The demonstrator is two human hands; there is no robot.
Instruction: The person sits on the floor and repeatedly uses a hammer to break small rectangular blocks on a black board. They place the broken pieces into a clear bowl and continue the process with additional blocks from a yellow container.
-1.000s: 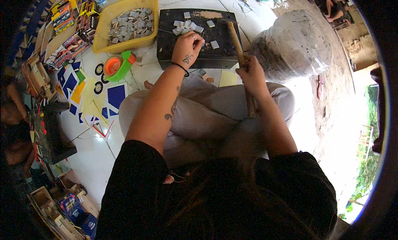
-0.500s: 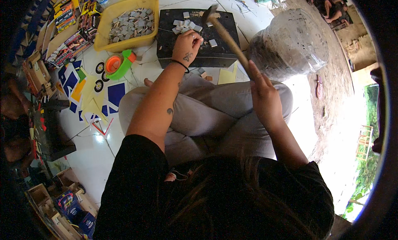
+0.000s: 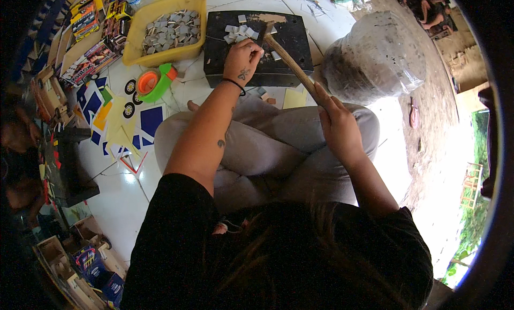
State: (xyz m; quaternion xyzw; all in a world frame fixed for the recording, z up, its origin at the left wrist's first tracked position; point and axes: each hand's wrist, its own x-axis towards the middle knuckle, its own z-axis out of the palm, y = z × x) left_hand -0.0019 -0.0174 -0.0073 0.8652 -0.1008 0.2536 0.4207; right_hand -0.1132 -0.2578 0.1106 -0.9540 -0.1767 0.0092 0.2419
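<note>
My right hand (image 3: 340,123) is wrapped round the wooden handle of a hammer (image 3: 292,64). The hammer's head is lowered over a black box-like block (image 3: 217,69), just beyond my left fingertips. On that block my left hand (image 3: 242,61) is closed in a pinch, and what it holds is too small to make out. Several small grey square pieces (image 3: 235,33) lie loosely heaped beside my left fingers. Single pieces (image 3: 276,56) lie apart from them on the block's top, where a worn pale patch (image 3: 270,18) shows.
A yellow tub (image 3: 128,56) full of similar grey pieces stands left of the block. Nearby are a green and orange tape dispenser (image 3: 158,85), black toy wheels (image 3: 129,110) and blue and yellow sheets (image 3: 150,123). A large plastic-wrapped bundle (image 3: 372,58) sits at the right. Another person (image 3: 21,133) is at the far left.
My right hand has brought the hammer's head down from a raised position to the block near my left fingertips. My left hand keeps its pinch in nearly the same place.
</note>
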